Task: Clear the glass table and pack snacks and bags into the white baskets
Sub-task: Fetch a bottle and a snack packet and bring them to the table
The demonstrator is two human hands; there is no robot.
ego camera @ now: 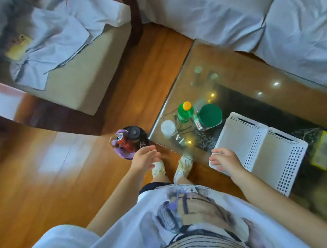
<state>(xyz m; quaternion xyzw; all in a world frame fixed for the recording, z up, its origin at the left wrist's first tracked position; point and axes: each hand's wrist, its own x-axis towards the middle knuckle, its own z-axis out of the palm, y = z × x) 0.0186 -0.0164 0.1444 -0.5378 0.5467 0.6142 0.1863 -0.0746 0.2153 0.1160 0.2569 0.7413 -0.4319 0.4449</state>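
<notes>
Two white perforated baskets (pixel 246 142) (pixel 286 160) stand side by side on the near right part of the glass table (pixel 233 73); both look empty. My right hand (pixel 225 161) rests with relaxed fingers at the near corner of the left basket. My left hand (pixel 145 158) hovers open over the floor beside the table's near corner, holding nothing. On the glass stand a green bottle with an orange cap (pixel 185 111), a green-lidded jar (pixel 208 117) and a clear cup with a white lid (pixel 168 128).
A small bin (pixel 129 143) with a purple liner sits on the wooden floor left of the table; a red can and a dark lidded cup lie in it. Covered sofas line the back and left. A yellow box (pixel 325 150) shows under the glass at right.
</notes>
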